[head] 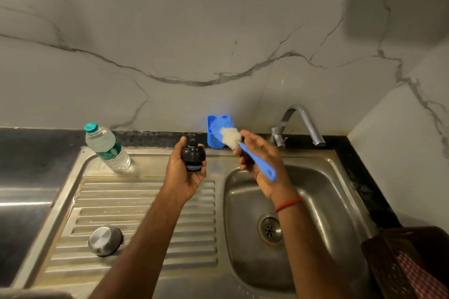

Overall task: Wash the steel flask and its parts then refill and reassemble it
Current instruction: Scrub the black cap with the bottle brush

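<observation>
My left hand (184, 172) is raised over the ribbed draining board (145, 221), fingers curled around the black flask stopper (194, 156); the stopper sits upright in the palm, its threaded end pointing down toward the heel of the hand. My right hand (261, 165) is raised over the near-left rim of the sink basin (323, 201), closed on the handle of a blue bottle brush (257, 159); the brush's pale bristle head (232, 137) points up and left, apart from the stopper with a clear gap between them. A red thread (289, 204) circles my right wrist. The steel cap (105, 241) lies on the draining board, well to the lower left of my left forearm; whether it rests rim-down I cannot tell. A plastic water bottle (107, 148) with a teal lid stands at the back left corner of the draining board. A blue holder (213, 138) sits against the wall behind the brush head; the tap (298, 126) stands to its right, spout over the basin. A dark basket (408, 262) with checked cloth occupies the lower right corner.
</observation>
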Demonstrator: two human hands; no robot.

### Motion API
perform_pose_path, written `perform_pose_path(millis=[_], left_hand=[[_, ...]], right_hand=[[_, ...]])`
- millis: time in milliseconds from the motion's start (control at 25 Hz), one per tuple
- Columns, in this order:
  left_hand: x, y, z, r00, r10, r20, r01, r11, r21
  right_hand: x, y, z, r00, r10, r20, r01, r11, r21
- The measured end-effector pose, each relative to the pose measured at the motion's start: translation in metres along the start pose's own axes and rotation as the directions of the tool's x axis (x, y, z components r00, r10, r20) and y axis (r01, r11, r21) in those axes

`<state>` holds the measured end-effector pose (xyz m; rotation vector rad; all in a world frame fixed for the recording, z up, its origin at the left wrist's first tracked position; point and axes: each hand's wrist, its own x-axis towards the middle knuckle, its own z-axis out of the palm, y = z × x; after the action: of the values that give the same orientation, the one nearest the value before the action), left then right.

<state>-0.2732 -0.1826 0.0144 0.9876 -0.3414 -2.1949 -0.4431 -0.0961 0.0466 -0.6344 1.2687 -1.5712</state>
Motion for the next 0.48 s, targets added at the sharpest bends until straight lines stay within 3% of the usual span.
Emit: perform_pose_path(millis=[160, 320, 480], left_hand=[[0.002, 0.008, 0.003, 1.000, 0.022, -0.008, -0.022, 1.000, -0.005], [0.006, 0.022, 0.016, 0.999, 0.050, -0.021, -0.050, 0.999, -0.002], [0.008, 0.029, 0.023, 0.998, 0.067, -0.004, -0.067, 0.998, 0.011]], right_hand=[[0.036, -0.029, 0.022, 0.995, -0.095, 0.028, 0.094, 0.995, 0.024], [0.071, -0.059, 0.043, 0.982, -0.158, 0.103, 0.182, 0.932, -0.312], [0.108, -0.051, 0.053, 0.992, -0.127, 0.013, 0.122, 0.911, -0.394]])
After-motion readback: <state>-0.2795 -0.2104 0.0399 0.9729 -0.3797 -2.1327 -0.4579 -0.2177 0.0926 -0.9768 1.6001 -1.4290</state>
